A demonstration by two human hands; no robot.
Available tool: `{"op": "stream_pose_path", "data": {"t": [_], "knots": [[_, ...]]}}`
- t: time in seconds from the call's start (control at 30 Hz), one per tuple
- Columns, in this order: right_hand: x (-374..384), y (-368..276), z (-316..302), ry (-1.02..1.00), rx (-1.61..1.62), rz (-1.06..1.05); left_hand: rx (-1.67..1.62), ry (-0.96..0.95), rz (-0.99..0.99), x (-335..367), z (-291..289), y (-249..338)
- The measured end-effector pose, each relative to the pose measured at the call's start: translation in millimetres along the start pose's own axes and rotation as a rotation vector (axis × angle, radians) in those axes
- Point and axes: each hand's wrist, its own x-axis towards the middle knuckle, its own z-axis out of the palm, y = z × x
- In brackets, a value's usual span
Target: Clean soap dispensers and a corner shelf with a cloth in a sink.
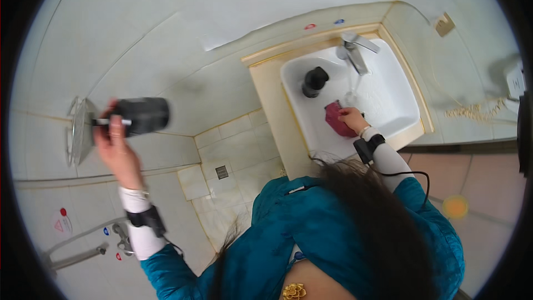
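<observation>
My left hand point(116, 153), stretched out to the far left, is wrapped round a black bottle point(149, 116) that lies sideways in the air and is blurred by motion. Right beside it is a corner shelf point(83, 133) on the wall. In the white sink point(325, 141), my right hand point(353, 119) grips a dark red cloth point(338, 122), part of it hidden under my fingers. A second black bottle point(314, 82) stands in the basin to the left of the cloth. Water runs from the silver faucet point(355, 53) close to the cloth.
A beige counter point(272, 105) frames the sink. Below lies a tiled floor with a drain point(222, 172). A shower mixer point(123, 239) sits on the lower left wall. At the right hang a white wall device point(515, 82) and a coiled cord point(474, 112).
</observation>
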Motion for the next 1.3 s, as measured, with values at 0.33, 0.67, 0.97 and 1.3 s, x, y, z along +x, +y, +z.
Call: {"op": "stream_pose_path", "data": {"t": [0.33, 0.67, 0.97, 1.3], "knots": [[8.1, 7.5, -75.1, 0.012, 0.625, 0.122, -0.421, -0.645, -0.293, -211.5, 346.8, -4.8], [-3.2, -27.5, -122.7, -0.016, 0.83, -0.253, -0.408, -0.521, -0.441, -259.9, 485.4, -69.8], [29.8, -42.1, -109.4, -0.109, 0.423, -0.264, -0.35, -0.73, -0.587, -251.8, 487.5, -66.1], [-2.7, -59.4, -72.3, 0.144, 0.205, -0.85, -0.344, -0.654, -0.671, -236.6, 467.5, -86.2]]}}
